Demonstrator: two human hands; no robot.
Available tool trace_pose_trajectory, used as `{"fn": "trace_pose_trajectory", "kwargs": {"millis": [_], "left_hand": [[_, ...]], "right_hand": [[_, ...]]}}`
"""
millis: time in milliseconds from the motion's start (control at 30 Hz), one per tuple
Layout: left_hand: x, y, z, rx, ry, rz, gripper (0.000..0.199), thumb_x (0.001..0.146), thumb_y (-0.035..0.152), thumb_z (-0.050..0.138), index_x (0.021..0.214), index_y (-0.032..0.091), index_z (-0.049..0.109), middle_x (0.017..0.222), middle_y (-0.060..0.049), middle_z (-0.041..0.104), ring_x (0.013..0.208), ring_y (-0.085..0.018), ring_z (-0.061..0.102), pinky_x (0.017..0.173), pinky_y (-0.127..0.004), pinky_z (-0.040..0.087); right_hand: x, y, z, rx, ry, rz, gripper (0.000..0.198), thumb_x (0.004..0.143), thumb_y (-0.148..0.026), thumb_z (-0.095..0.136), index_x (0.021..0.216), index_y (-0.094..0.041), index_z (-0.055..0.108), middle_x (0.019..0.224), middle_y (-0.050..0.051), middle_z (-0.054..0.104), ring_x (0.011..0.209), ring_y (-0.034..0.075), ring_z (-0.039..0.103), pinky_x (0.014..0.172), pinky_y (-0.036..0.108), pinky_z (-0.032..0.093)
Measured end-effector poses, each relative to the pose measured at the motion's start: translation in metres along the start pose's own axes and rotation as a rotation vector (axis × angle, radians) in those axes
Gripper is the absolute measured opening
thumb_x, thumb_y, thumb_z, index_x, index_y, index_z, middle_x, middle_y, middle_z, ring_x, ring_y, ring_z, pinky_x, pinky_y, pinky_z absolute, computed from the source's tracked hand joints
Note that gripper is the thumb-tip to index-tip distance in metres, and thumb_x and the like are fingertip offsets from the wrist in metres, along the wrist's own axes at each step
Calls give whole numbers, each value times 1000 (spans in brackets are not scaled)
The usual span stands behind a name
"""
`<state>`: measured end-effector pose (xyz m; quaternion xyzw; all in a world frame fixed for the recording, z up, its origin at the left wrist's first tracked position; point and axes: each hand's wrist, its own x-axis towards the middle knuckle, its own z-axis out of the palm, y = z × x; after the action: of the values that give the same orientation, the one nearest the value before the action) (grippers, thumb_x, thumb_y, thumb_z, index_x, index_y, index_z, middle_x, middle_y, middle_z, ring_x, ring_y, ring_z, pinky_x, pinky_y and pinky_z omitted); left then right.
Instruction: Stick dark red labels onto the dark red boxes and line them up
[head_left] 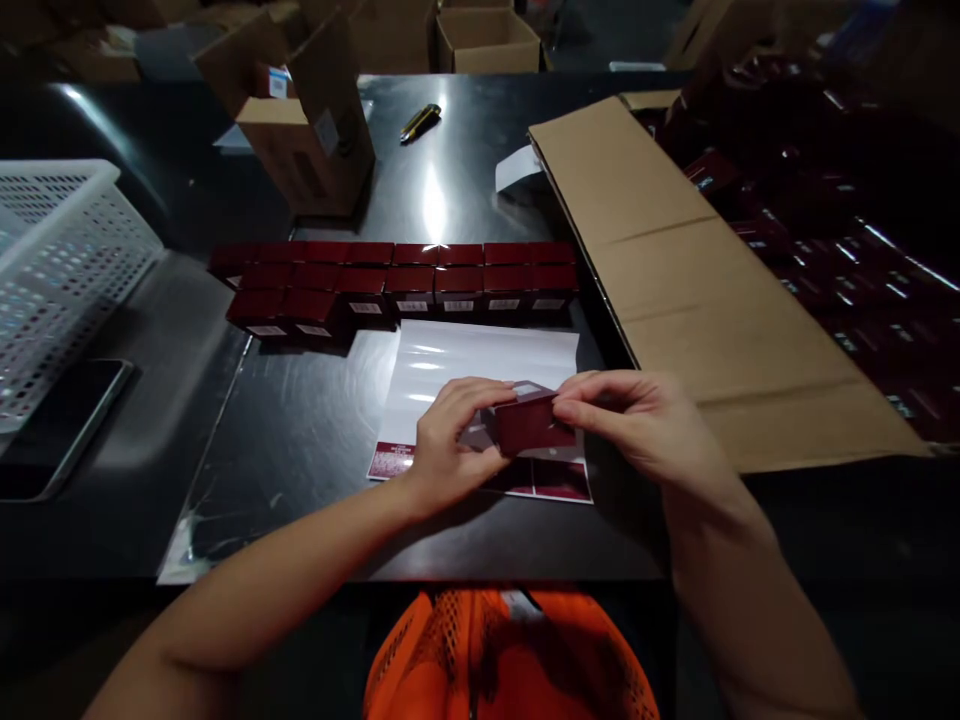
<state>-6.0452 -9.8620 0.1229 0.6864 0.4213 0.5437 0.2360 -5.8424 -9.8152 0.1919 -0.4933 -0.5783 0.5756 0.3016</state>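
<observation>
A small dark red box (531,424) is held above a white sheet of glossy labels (480,365) with dark red printing along its near edge. My left hand (454,432) wraps around the box's left side, thumb in front and fingers behind. At the box's right end, my right hand (616,408) pinches with thumb and forefinger; whether a label is between those fingertips is too small to make out. Just beyond the sheet stand several like boxes (363,282) in two rows, white barcode labels facing me on the nearer ones.
On the right, an open carton's flap (697,290) reaches over the table beside many dark red boxes (817,240). A white perforated basket (90,240) and a phone (64,430) lie left. Farther back are a cardboard box (307,150) and a yellow utility knife (421,123).
</observation>
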Motion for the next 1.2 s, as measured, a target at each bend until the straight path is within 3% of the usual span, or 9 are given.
{"fn": "trace_pose_trajectory", "kwargs": {"millis": [467,1067,1200], "left_hand": [[1,0,0,10,3,25,39,78,21,76,115,23,64,109,-8,72,104,-22,66,92,-40,54],[-1,-2,0,26,-10,1,43,76,18,76,117,23,64,111,-8,71,107,-22,66,94,-39,54],[-3,-1,0,44,-5,-17,39,78,24,76,116,26,64,109,-6,72,103,-23,67,91,-39,56]], "right_hand": [[1,0,0,-74,8,19,35,66,-52,85,72,-18,76,74,5,71,70,19,62,64,28,49],[1,0,5,-10,14,26,28,67,-43,85,71,-17,76,71,4,71,67,17,64,61,26,50],[-3,1,11,-61,93,-61,16,72,-34,82,73,-19,76,71,3,71,67,17,66,64,28,52]]}}
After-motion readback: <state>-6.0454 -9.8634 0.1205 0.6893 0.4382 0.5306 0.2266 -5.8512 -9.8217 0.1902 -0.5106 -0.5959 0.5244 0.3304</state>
